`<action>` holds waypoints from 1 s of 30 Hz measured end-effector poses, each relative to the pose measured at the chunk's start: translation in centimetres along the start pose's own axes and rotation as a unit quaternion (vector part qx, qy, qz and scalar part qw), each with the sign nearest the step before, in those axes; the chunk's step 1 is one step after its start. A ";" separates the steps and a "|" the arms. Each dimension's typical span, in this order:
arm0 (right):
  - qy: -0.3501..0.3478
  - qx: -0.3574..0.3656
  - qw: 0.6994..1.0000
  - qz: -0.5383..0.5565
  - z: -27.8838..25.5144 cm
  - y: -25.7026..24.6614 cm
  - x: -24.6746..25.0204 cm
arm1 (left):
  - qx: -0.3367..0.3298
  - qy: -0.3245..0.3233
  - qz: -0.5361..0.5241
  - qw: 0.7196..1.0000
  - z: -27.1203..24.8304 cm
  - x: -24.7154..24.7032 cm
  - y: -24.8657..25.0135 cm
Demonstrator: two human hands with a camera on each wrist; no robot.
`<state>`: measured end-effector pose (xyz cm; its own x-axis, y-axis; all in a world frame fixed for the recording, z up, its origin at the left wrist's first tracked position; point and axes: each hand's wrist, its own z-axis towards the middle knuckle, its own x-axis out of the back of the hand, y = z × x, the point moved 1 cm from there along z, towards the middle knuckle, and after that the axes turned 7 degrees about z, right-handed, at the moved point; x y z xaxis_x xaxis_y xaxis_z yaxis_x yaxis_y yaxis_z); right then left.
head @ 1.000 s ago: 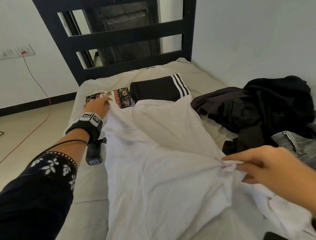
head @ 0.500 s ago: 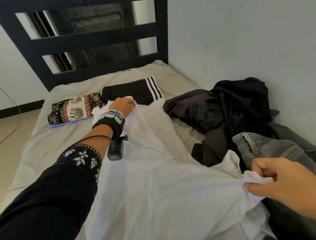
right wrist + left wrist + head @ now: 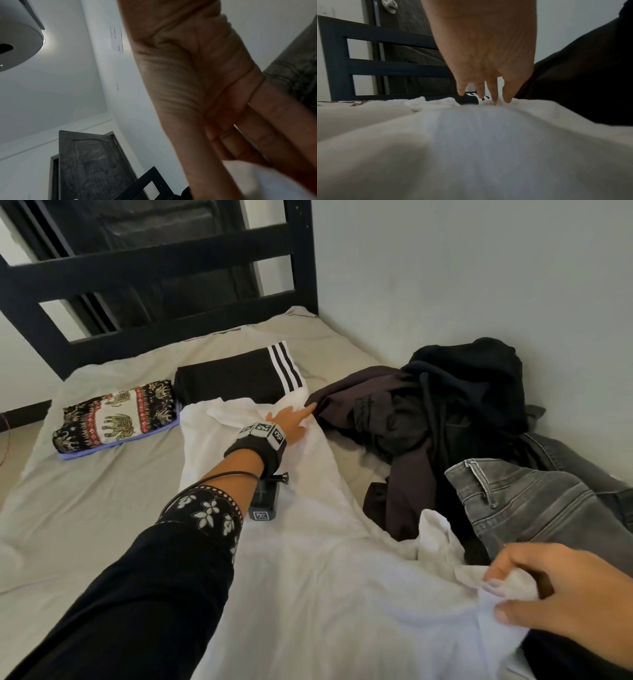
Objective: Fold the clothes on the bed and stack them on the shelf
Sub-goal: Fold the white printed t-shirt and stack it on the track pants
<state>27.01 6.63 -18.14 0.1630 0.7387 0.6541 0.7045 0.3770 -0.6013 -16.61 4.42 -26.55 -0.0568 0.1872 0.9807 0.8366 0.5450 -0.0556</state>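
Garment, white (image 3: 308,570) — spread lengthwise on bed (image 3: 85,508), long axis running hand to hand. Left hand (image 3: 291,422) flat-fingered on far end; right hand (image 3: 555,594) pinching near edge — nearer the body.
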 end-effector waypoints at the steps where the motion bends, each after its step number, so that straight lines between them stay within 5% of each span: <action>1: 0.003 -0.012 1.000 0.011 0.2 -0.1 -0.1 | 0.004 0.012 -0.023 1.000 -0.5 -0.2 -0.1; 6: 0.040 -0.027 0.999 0.025 0.0 -1.7 -0.1 | 0.061 0.086 -0.125 0.986 -5.4 0.0 -3.7; 15: 0.056 0.112 0.990 -0.067 -3.0 -9.1 -2.6 | 0.256 -0.074 -0.204 0.942 -26.7 -3.4 -9.9; 21: 0.016 0.227 0.962 -0.153 -5.6 -16.0 -9.4 | 0.297 -0.121 -0.437 0.841 -37.5 -7.5 -5.2; 26: -0.065 0.252 0.930 -0.262 -6.0 -17.4 -20.3 | 0.268 -0.147 -0.591 0.747 -38.9 -7.9 -2.1; 30: -0.047 0.215 0.951 -0.219 -6.7 -16.3 -26.8 | 0.269 -0.138 -0.654 0.694 -37.2 -6.8 -2.6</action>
<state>15.81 -23.04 -22.79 -0.1575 0.4973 0.8532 0.3404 0.8384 -0.4258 1.91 -28.66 -26.13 -0.7397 -0.6456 0.1896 -0.3484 0.6085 0.7130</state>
